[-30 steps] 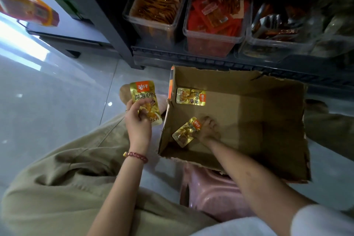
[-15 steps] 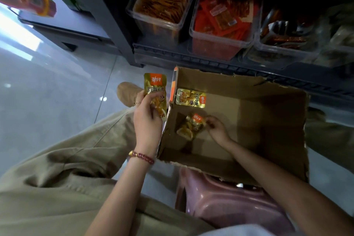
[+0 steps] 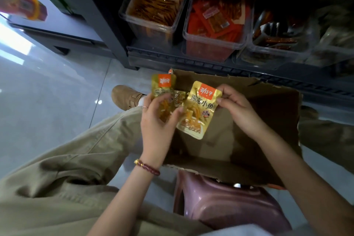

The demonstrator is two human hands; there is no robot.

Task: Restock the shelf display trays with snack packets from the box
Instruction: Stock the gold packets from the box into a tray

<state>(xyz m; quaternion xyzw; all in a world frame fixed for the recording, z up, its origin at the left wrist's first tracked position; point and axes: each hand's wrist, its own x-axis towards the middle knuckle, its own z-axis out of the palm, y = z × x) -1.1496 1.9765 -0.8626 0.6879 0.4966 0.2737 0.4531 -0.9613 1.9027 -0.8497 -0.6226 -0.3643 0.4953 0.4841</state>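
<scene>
1. Head view: left hand point(image 3: 157, 120) gripped gold packets point(image 3: 163, 84) at the cardboard box point(image 3: 268, 120) left wall.
2. Right hand point(image 3: 238, 108) fingers pinched the front packet point(image 3: 199, 110) by its top corner, above the box.
3. Clear trays point(image 3: 149, 29) sat on the shelf point(image 3: 191, 63) behind.

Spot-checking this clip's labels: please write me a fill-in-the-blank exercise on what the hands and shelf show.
The right hand pinches a ___ snack packet over the cardboard box. The beaded bracelet sits on the ___ wrist. The second clear tray from the left holds ___ packets.
Missing words: gold; left; red.
</scene>
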